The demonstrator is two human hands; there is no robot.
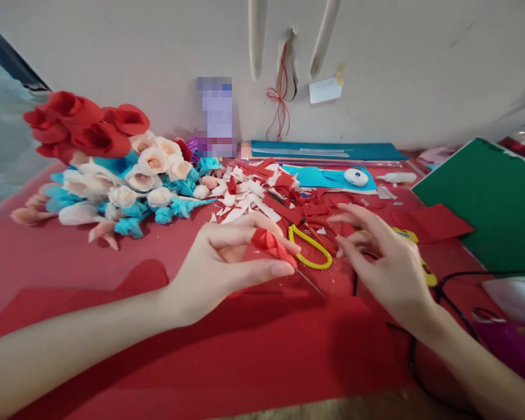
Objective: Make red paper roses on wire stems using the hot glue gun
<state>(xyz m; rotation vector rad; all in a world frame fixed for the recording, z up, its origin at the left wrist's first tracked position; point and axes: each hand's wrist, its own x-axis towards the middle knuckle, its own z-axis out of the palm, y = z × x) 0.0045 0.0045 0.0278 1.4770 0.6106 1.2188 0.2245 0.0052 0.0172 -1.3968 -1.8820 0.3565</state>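
Colours by clock position: at the centre, the bud [265, 240] is plain red; at 4 o'clock, the handle loop [319, 266] is yellow; at 6 o'clock, the sheet [245, 350] is deep red. Large blooms [100, 140] at 10 o'clock are red, whereas smaller flowers [123, 196] at 9 o'clock mix cream and turquoise. Scraps [247, 193] near 12 o'clock are red and white, the strip [371, 151] at 2 o'clock teal, the board [485, 216] at 3 o'clock green.

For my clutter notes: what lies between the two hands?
In the head view, a yellow loop-shaped handle and red scraps show between the left hand and right hand; a thin wire juts from the held red paper bud into that gap.
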